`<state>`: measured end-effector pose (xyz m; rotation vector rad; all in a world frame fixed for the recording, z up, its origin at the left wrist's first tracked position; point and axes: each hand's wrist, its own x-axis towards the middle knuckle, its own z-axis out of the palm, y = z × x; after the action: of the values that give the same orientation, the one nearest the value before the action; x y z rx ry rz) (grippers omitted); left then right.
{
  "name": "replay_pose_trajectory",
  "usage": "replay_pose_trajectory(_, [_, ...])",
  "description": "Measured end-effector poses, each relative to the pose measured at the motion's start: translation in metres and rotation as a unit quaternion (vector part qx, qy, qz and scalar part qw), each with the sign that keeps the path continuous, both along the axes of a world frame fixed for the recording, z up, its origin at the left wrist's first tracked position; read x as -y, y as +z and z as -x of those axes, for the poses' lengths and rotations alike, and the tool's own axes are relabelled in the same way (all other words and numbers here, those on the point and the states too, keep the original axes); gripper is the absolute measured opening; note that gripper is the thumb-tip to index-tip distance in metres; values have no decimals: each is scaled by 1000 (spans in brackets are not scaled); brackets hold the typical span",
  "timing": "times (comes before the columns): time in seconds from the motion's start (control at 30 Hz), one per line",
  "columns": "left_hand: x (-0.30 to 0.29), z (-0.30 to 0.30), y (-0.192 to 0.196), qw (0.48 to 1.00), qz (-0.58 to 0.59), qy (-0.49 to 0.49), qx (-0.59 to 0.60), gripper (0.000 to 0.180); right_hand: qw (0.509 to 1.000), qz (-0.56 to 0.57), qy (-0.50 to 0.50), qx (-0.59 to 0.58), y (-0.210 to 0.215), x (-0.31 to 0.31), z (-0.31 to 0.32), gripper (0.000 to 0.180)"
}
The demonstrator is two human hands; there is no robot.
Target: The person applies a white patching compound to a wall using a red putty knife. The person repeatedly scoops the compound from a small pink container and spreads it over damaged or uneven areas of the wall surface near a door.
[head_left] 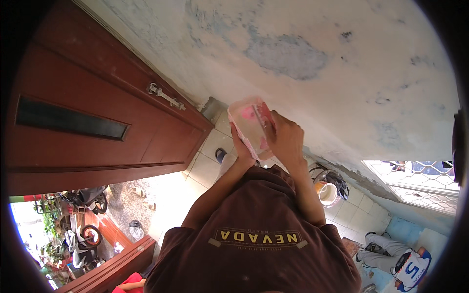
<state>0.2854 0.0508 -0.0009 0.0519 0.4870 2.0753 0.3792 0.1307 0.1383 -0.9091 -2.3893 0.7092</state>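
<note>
My left hand [241,145] grips a pink rectangular plastic tub [235,108] by its near left side, fingers wrapped around the wall. White paste, smeared with pink patches, coats the inside of the tub. In my right hand [289,140] is a putty scraper [264,119] with a reddish body and a paste-streaked edge. The scraper is over the tub's right side; whether it touches the paste I cannot tell. Just beyond both hands rises a patchy, whitish plastered wall [342,83] with grey-blue bare spots.
A brown door [88,97] with a metal bolt [166,96] stands at the left. To the right, a white bucket [328,194] sits on the tiled floor beside dark cables. Another person [400,266] is at lower right, below a grilled window [415,180]. Motorbikes [85,244] are outside.
</note>
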Motion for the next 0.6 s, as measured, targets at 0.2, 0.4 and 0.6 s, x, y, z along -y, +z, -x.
replay_pose_trajectory(0.2, [-9, -3, -2, 999, 45, 26, -15, 73, 999, -46, -16, -23, -38, 12, 1, 11])
replay_pose_trajectory(0.4, [-1, 9, -14, 999, -37, -27, 2, 70, 999, 0, -20, -43, -12, 7, 8, 13])
replay_pose_trajectory(0.6, [-5, 4, 1, 999, -42, -16, -1, 69, 999, -36, -16, -31, -23, 10, 7, 15])
